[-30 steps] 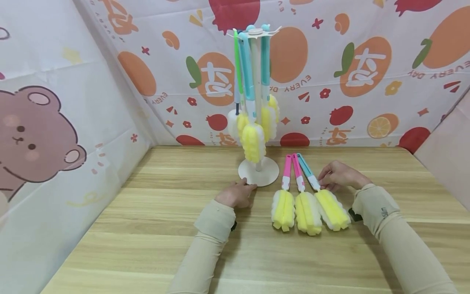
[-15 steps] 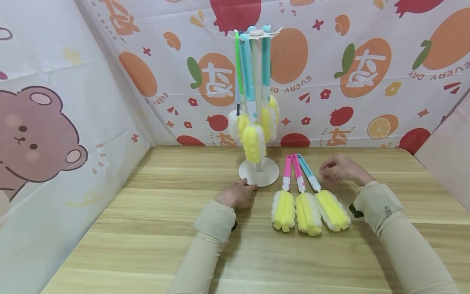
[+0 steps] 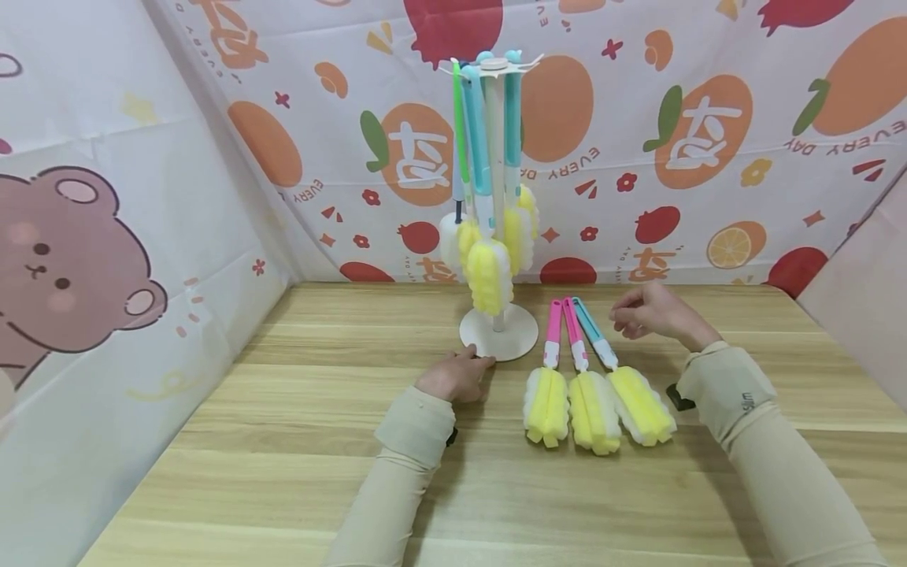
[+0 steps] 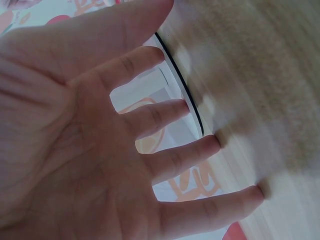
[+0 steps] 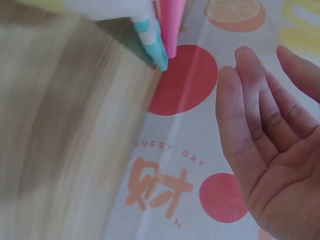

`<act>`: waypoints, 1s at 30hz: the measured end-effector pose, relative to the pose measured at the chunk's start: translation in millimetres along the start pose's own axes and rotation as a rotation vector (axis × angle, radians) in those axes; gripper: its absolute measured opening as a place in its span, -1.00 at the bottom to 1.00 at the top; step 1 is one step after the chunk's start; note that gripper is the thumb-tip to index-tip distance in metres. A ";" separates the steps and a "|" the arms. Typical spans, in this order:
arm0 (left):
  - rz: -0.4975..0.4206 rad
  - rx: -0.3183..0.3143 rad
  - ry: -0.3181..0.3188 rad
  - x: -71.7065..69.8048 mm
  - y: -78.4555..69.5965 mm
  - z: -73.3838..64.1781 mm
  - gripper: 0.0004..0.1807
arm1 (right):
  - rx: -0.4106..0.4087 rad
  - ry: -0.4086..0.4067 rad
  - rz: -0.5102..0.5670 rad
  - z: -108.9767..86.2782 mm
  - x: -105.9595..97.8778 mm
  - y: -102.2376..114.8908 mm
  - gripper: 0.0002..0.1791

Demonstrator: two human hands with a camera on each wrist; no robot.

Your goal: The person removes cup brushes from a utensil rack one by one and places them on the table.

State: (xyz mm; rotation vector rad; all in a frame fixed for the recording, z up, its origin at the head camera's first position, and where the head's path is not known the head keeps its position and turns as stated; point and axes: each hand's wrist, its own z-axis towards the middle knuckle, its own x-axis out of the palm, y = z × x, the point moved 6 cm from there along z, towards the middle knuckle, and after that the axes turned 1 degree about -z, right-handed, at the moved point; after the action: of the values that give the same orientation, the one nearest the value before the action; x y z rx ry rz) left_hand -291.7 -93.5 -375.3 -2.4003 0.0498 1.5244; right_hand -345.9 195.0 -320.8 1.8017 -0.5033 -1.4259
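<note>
My left hand [image 3: 457, 376] rests on the table at the front left of a white stand, its fingers spread and nearly straight. In the left wrist view its fingertips are at the dark-edged rim of the stand's round base [image 4: 176, 82] and on the wood. Two pink-handled sponge bottle brushes [image 3: 546, 405] [image 3: 594, 409] and a teal-handled one [image 3: 641, 404] lie fanned out, yellow-and-white heads toward me. Beside the teal handle, my right hand [image 3: 662, 315] hovers, fingers loosely bent and holding nothing. The right wrist view shows a gap between this hand [image 5: 280, 135] and the handle ends [image 5: 159, 57].
Several brushes hang from the stand's hooked top [image 3: 494, 66], among them a green handle [image 3: 460, 126] and a teal one with a yellow head [image 3: 489, 276]. A fruit-print cloth [image 3: 623, 220] closes off the table's back; a bear-print cloth [image 3: 71, 260] stands at the left.
My right hand has let go of the teal brush's neck, lifted and drawn back toward the far side near its handle. The left hand and the brushes have not moved.
</note>
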 end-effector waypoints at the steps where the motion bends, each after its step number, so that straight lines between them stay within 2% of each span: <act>1: -0.004 -0.002 0.000 0.0 0.3 -0.2 -0.32 | -0.007 -0.004 0.005 0.0 -0.3 2.0 -0.67; 15: 0.009 -0.009 -0.005 0.5 0.5 -0.7 -0.34 | -0.066 -0.112 -0.005 -1.0 -7.3 28.7 -0.75; 30: 0.015 -0.009 -0.005 0.3 0.0 -1.6 -0.34 | -0.100 -0.126 -0.075 -2.1 -8.6 48.1 -0.70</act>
State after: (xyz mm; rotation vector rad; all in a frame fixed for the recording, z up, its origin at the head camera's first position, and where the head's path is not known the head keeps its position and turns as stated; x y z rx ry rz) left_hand -290.1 -93.9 -375.0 -2.4085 0.0607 1.5404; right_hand -339.3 171.7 -278.3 1.6740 -0.4243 -1.5953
